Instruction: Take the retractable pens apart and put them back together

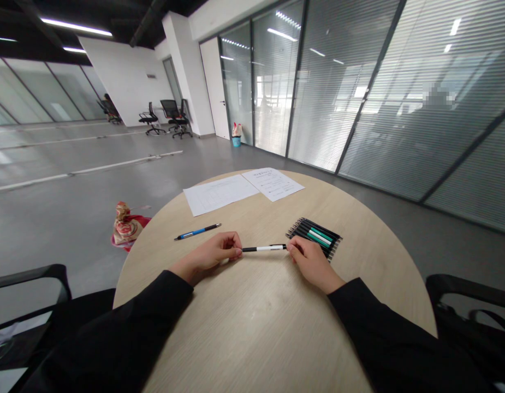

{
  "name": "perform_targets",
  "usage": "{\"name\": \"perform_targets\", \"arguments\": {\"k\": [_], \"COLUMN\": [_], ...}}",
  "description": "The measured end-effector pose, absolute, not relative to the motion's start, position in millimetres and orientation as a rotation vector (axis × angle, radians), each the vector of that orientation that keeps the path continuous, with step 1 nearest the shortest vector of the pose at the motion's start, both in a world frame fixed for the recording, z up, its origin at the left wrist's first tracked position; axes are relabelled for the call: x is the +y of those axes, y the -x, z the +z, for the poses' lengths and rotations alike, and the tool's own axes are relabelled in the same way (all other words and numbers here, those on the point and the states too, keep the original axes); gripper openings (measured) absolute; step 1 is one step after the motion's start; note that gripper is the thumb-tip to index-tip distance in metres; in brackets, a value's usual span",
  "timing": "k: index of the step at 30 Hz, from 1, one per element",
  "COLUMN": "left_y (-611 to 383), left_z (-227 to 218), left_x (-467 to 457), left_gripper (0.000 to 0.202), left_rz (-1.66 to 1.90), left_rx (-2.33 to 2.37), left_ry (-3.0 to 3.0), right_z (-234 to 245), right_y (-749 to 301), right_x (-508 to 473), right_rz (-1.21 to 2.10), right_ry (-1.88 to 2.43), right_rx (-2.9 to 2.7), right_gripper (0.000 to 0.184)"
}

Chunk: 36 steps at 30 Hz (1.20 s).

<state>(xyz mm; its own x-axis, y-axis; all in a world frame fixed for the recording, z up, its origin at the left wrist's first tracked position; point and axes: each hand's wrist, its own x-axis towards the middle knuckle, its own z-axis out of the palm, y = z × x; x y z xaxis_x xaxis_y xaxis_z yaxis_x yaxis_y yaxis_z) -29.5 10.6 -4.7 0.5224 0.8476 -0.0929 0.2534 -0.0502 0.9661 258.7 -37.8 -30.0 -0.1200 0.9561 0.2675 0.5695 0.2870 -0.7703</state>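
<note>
A white pen with black ends (pixel 263 248) lies level just above the round wooden table (pixel 256 327). My left hand (pixel 213 255) pinches its left tip with curled fingers. My right hand (pixel 312 261) grips its right end, fingers closed. Right behind my right hand lies a row of several black, green and white pens (pixel 315 236). A blue pen (pixel 197 232) rests alone on the table, a little beyond my left hand.
Two printed paper sheets (pixel 244 190) lie at the table's far edge. Black chairs (pixel 31 305) stand to my left and right. A red bag (pixel 127 228) sits on the grey floor at left. Glass walls with blinds run along the right.
</note>
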Motion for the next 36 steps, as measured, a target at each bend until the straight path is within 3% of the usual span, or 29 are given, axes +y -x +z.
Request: {"name": "perform_targets", "arguments": {"k": [36], "left_y": [27.5], "left_z": [-5.2], "left_x": [10.3], "left_gripper": [0.021], "left_rz": [0.623], "left_rx": [0.938], "left_ry": [-1.583], "right_z": [-33.5], "right_y": [-258.9], "right_x": [-38.1], "right_rz": [0.635], "right_ry": [1.34], "right_rx": [-2.01], "right_gripper": [0.018]}}
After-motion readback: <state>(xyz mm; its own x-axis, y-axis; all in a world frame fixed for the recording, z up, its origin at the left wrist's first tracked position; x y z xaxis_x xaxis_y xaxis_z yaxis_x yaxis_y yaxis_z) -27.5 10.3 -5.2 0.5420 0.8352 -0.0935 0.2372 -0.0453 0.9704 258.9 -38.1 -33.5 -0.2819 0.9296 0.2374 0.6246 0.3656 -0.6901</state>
